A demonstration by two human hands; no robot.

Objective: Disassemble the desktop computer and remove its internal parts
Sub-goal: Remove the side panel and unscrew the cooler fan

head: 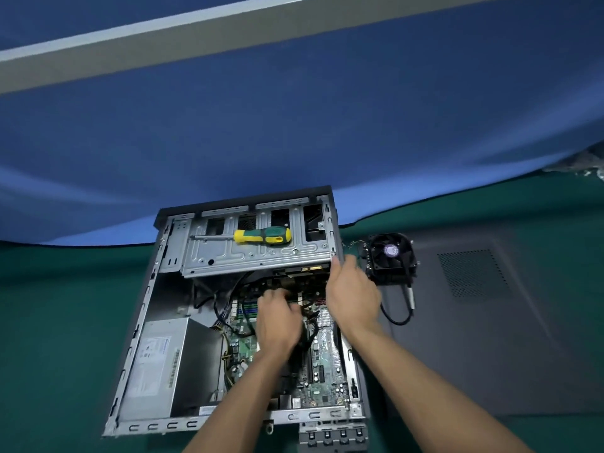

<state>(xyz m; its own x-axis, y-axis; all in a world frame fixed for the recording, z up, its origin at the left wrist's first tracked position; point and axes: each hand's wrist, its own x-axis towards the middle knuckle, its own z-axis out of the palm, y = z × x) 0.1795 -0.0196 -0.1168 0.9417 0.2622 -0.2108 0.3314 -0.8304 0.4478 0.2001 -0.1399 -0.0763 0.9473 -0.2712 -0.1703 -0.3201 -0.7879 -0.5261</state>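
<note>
A blue backdrop (294,125) fills the upper half of the frame, and a green table surface (49,322) runs across the lower half. A grey side panel (490,322) with a perforated vent lies flat on the table at the right of the frame. The desktop computer case (163,322) lies open on its side at lower centre, its far edge touching the backdrop. Inside it, a silver power supply (157,358) sits in the lower left corner, a metal drive cage (255,256) spans the upper part, and the green motherboard (323,364) occupies the lower right area with black cables (228,292) crossing above it. A black cooler fan (390,255) rests on the side panel just beside the case's upper right corner, its cable looping toward the bottom of the frame. A screwdriver (261,236) with a green-and-yellow handle lies on top of the drive cage. The left hand (277,325) reaches into the case centre over the motherboard, fingers curled down among the cables beneath the cage; what they grasp cannot be told. The right hand (353,299) is at the case's right wall near the cage corner, fingers bent over the edge; whether they clasp the edge cannot be told.
</note>
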